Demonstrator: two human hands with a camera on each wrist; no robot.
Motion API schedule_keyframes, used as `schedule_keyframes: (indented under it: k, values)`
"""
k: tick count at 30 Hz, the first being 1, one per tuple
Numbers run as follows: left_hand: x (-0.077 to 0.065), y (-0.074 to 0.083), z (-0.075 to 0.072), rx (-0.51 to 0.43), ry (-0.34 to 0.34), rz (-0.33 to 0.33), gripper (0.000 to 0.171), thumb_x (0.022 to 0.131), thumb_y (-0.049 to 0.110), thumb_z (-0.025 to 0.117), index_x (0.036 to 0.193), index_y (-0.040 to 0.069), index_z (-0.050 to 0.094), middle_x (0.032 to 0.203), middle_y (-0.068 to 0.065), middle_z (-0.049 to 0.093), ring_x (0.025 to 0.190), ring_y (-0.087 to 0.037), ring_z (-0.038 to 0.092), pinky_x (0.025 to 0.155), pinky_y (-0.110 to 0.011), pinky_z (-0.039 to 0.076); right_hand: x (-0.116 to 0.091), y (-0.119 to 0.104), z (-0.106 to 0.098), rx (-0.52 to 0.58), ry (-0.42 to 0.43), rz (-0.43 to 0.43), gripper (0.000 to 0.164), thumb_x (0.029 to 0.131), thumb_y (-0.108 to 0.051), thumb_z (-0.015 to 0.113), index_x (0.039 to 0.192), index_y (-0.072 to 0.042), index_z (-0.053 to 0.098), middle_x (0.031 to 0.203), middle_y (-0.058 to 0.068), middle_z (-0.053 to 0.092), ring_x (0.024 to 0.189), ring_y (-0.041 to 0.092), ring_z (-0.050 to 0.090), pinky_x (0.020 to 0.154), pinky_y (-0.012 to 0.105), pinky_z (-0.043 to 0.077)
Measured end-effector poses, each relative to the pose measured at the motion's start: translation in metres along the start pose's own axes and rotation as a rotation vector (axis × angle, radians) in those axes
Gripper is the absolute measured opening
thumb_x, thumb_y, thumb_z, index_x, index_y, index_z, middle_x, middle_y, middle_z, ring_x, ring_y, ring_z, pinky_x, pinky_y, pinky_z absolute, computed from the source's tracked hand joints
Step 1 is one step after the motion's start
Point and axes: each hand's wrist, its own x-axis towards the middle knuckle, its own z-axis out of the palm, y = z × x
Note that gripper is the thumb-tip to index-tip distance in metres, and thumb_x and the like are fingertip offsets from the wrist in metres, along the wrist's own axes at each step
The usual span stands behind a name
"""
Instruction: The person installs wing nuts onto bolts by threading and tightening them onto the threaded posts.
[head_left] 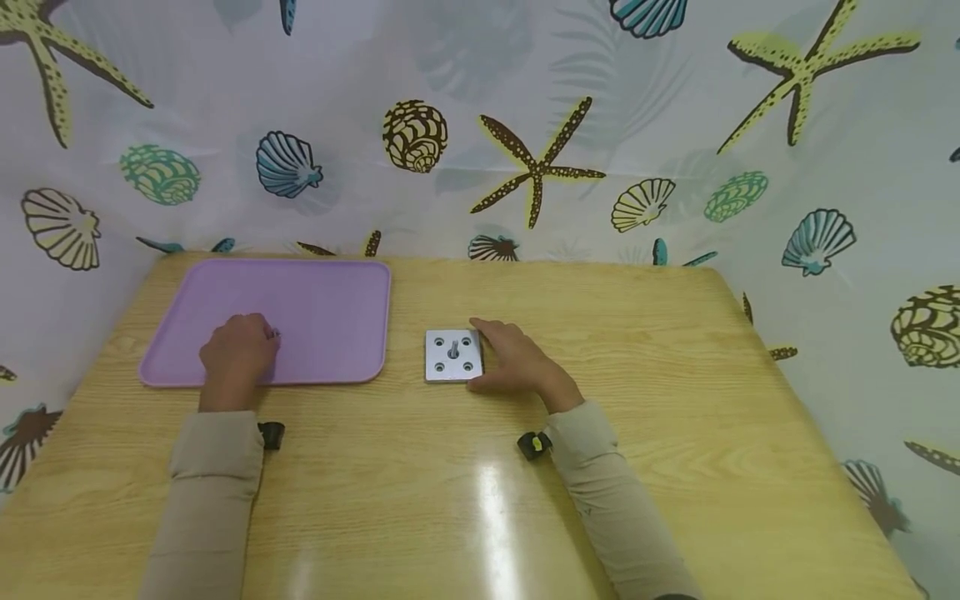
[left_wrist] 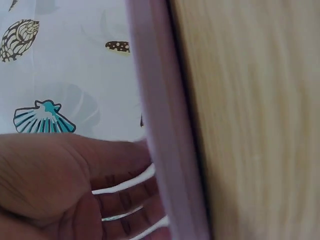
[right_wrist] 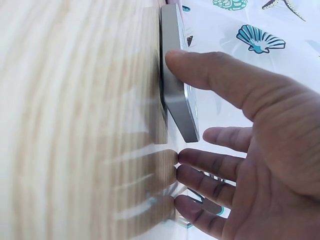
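A square silver metal plate [head_left: 441, 357] lies flat on the table, with round recesses near its corners and a small upright metal screw [head_left: 453, 348] standing at its middle. My right hand [head_left: 517, 358] holds the plate at its right side, thumb at the near edge and index finger at the far corner; the other fingers rest on the table beyond it in the right wrist view. Over the near part of the lilac tray [head_left: 330, 317], my left hand [head_left: 240, 350] pinches a small shiny metal piece [head_left: 276, 332], mostly hidden by the fingers.
The wooden table [head_left: 645, 350] meets a shell-and-starfish patterned cloth [head_left: 450, 67] at the back and sides. The tray's raised rim [left_wrist: 160, 100] stands before the left fingers. Dark straps [head_left: 532, 445] sit on both wrists.
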Motion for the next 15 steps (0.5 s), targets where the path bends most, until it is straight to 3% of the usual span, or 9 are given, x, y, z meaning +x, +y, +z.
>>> schedule_keyframes:
  k: [5, 8, 15]
  values:
    - [-0.013, 0.016, -0.005, -0.127, 0.145, 0.146, 0.019, 0.098, 0.016, 0.057, 0.095, -0.002, 0.061, 0.102, -0.026, 0.068, 0.083, -0.038, 0.063, 0.068, -0.049, 0.048, -0.002, -0.002, 0.001, 0.000, 0.003, -0.002, 0.097, 0.078, -0.031, 0.084, 0.155, -0.005, 0.031, 0.156, 0.016, 0.043, 0.144, 0.036, 0.039, 0.120, 0.048, 0.031]
    - [-0.022, 0.034, -0.010, -0.204, 0.205, 0.259, 0.018, 0.096, 0.014, 0.062, 0.096, -0.004, 0.065, 0.100, -0.025, 0.070, 0.087, -0.039, 0.065, 0.076, -0.052, 0.049, -0.002, -0.002, 0.002, -0.006, 0.003, -0.002, 0.096, 0.079, -0.032, 0.084, 0.155, -0.006, 0.031, 0.156, 0.016, 0.043, 0.144, 0.036, 0.039, 0.120, 0.049, 0.032]
    - [-0.034, 0.080, -0.008, -0.339, 0.207, 0.407, 0.013, 0.093, 0.012, 0.069, 0.097, -0.001, 0.068, 0.101, -0.022, 0.073, 0.088, -0.034, 0.070, 0.078, -0.049, 0.054, -0.001, -0.002, 0.002, -0.024, 0.004, 0.003, 0.094, 0.081, -0.034, 0.082, 0.155, -0.008, 0.031, 0.156, 0.014, 0.043, 0.143, 0.036, 0.040, 0.117, 0.052, 0.033]
